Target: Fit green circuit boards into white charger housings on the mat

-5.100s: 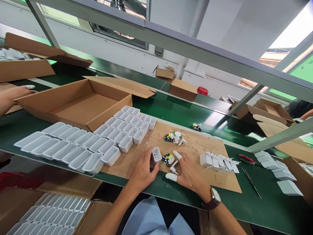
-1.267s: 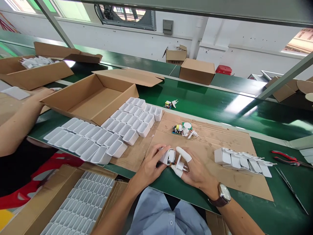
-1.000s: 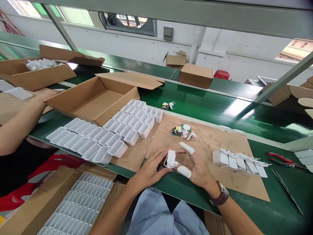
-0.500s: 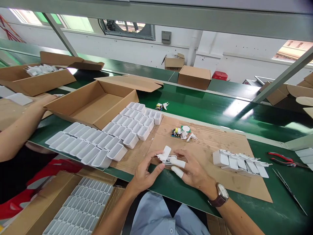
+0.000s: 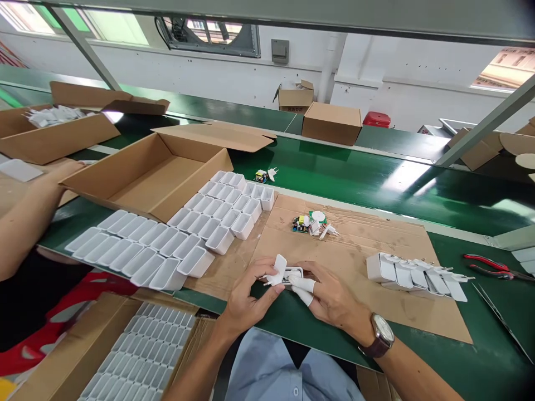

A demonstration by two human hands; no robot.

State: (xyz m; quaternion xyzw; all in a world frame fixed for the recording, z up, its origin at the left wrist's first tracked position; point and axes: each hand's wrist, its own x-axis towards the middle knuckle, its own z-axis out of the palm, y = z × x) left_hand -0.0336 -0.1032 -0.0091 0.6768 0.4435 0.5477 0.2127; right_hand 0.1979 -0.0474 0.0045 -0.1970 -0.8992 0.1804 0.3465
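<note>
Close to the table's front edge, my left hand (image 5: 247,295) and my right hand (image 5: 336,298) hold a small white plastic case (image 5: 297,270) between them. My left fingers and thumb grip a white lid with plug pins (image 5: 279,266), which stands tilted at the case's left end. On the right, my fingers wear white finger cots (image 5: 304,283) and close round the case's other end. Parts inside the case are too small to make out. Beyond my hands, a circuit board with a plug piece (image 5: 314,224) lies on the cardboard sheet (image 5: 355,250).
Rows of open white cases (image 5: 163,239) stand left of my hands, before an open carton (image 5: 146,172). To the right are several cases with plug lids (image 5: 418,275), red-handled pliers (image 5: 493,267) and tweezers (image 5: 501,320). Another person's arm (image 5: 31,217) reaches in at far left.
The view has shifted slightly. The white lid has tipped left over the case's left end, so more of the case's opening shows between my hands.
</note>
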